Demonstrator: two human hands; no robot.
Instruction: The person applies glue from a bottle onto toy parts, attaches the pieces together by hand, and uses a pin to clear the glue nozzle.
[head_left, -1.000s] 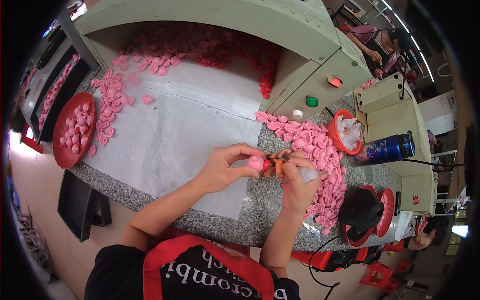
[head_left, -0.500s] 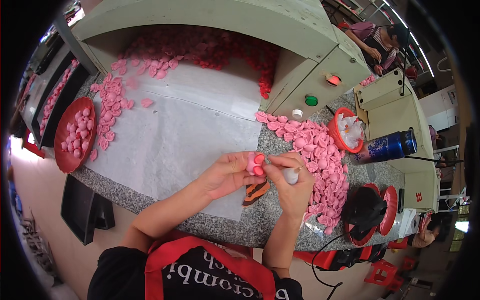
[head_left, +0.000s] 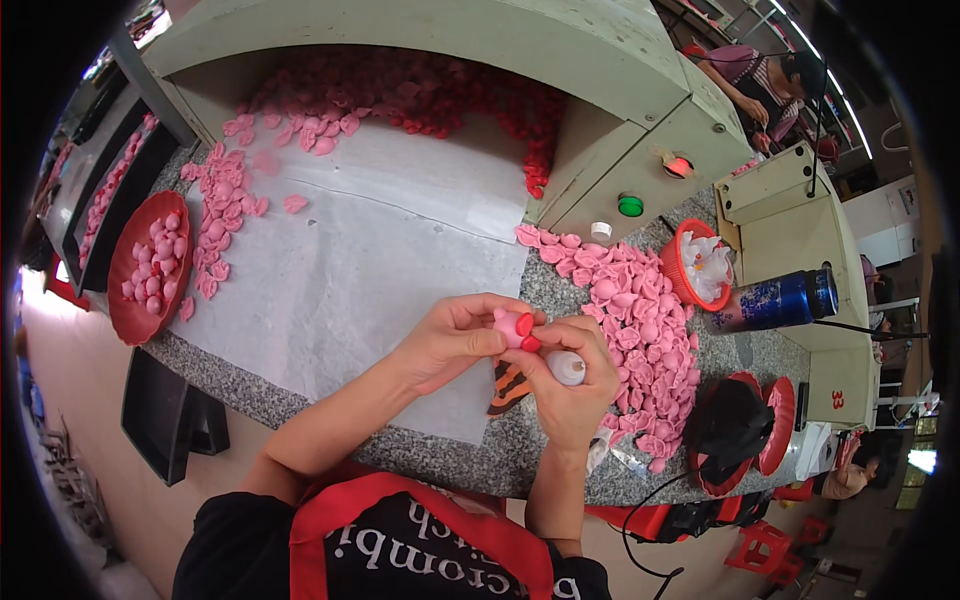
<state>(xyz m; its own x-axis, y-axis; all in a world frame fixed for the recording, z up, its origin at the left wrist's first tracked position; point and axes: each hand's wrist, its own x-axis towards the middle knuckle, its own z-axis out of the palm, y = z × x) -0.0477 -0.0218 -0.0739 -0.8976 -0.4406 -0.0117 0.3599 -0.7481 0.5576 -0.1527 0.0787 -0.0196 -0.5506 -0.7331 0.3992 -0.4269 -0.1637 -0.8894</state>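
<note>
At frame centre, a small pink moulded piece [head_left: 512, 326] with red parts is pinched in the left hand [head_left: 450, 340], while a small white bottle [head_left: 568, 367] (probably glue) is gripped by the closed right hand [head_left: 570, 385]. An attaching step is judged to be in hand above the granite tabletop [head_left: 560, 290]; steady pressure would be called for next.

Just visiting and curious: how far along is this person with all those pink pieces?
Looks done: pink pieces fill the red tray at left. In hand: the left hand holds one pink piece with red parts; the right hand holds a small white bottle against it. Left: the big heap at right, probably untouched, and more under the machine hood.
</note>
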